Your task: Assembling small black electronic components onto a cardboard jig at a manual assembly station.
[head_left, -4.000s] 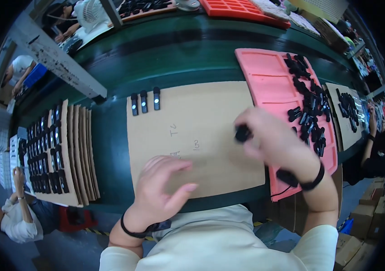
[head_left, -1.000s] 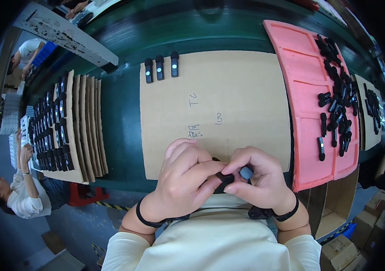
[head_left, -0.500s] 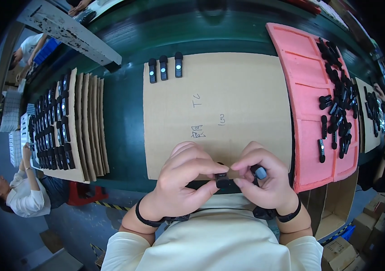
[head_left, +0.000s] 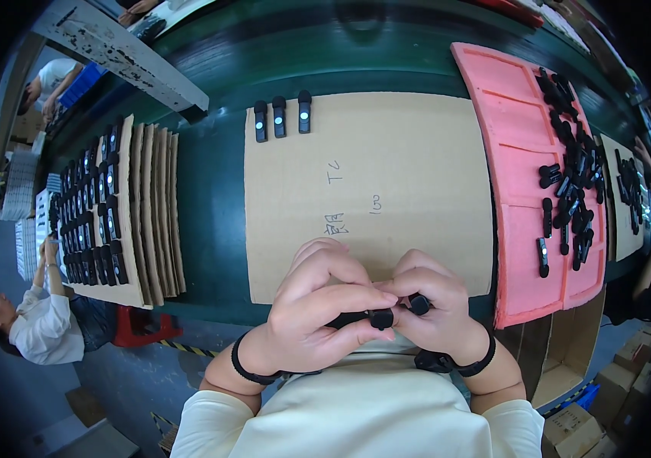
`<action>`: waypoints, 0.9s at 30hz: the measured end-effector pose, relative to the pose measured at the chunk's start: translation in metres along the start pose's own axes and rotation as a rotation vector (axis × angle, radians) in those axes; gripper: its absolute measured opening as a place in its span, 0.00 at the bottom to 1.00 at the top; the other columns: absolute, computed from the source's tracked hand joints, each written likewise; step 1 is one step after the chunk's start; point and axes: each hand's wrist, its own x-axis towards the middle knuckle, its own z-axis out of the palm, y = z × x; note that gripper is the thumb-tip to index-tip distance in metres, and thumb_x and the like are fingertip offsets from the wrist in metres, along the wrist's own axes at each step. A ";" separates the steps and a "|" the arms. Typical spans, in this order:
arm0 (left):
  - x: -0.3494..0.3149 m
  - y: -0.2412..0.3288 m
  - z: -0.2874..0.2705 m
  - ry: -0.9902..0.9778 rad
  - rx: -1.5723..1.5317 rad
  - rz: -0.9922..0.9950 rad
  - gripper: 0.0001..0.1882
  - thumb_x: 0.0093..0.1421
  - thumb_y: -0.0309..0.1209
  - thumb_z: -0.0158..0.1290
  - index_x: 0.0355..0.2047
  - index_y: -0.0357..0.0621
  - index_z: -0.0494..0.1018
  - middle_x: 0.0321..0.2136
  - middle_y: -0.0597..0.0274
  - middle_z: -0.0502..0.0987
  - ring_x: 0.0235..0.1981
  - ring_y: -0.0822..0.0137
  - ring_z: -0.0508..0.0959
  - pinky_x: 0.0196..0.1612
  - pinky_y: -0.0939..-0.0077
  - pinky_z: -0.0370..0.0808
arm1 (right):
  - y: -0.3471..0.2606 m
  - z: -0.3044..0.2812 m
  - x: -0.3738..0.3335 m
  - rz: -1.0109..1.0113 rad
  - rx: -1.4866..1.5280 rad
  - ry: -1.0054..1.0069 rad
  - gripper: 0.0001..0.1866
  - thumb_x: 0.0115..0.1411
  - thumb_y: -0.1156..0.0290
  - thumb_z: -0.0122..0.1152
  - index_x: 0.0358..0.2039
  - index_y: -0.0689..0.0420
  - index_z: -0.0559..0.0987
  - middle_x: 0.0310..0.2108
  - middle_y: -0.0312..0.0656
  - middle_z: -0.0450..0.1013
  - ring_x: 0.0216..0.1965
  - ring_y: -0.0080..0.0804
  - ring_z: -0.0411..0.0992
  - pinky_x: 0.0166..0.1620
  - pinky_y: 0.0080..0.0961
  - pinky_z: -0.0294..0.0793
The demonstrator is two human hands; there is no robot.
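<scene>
- Head view: in left hand [head_left: 312, 305], a tight thumb-and-finger pinch on a black piece [head_left: 381, 319], about at the near edge of the board [head_left: 425, 168].
- In right hand [head_left: 441, 307], fingers curled around a second black piece [head_left: 418, 304], just beside the first; joined or apart, cannot tell.
- Done, seemingly: row of three [head_left: 280, 118], upright, at the board's far left corner.
- Left, by the look: loose heap [head_left: 570, 187] in pink tray [head_left: 497, 91]. Early, probably.
- Beneath: green table [head_left: 211, 191].
- To the left: filled board stack [head_left: 159, 221], seated co-worker [head_left: 43, 328], red stool [head_left: 142, 324].
- Lower right: cartons [head_left: 581, 431].
</scene>
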 end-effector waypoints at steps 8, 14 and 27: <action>0.003 0.003 -0.001 -0.003 0.144 0.104 0.16 0.48 0.39 0.69 0.33 0.46 0.79 0.29 0.67 0.73 0.32 0.65 0.72 0.51 0.56 0.68 | 0.001 0.002 0.001 -0.003 -0.014 -0.012 0.11 0.46 0.84 0.67 0.33 0.61 0.80 0.26 0.38 0.69 0.24 0.25 0.66 0.26 0.20 0.63; 0.005 0.004 -0.005 -0.009 0.182 0.133 0.14 0.50 0.39 0.68 0.33 0.46 0.79 0.29 0.68 0.73 0.31 0.66 0.72 0.52 0.55 0.68 | 0.002 0.004 0.002 0.022 0.008 -0.032 0.12 0.45 0.83 0.70 0.32 0.61 0.80 0.26 0.38 0.68 0.24 0.24 0.65 0.26 0.20 0.62; -0.006 -0.004 -0.010 -0.043 0.213 0.293 0.15 0.44 0.38 0.70 0.33 0.54 0.81 0.31 0.69 0.70 0.34 0.66 0.71 0.48 0.56 0.71 | -0.016 -0.020 0.033 1.000 0.839 -0.240 0.12 0.61 0.72 0.64 0.43 0.63 0.78 0.28 0.30 0.68 0.27 0.16 0.63 0.31 0.17 0.64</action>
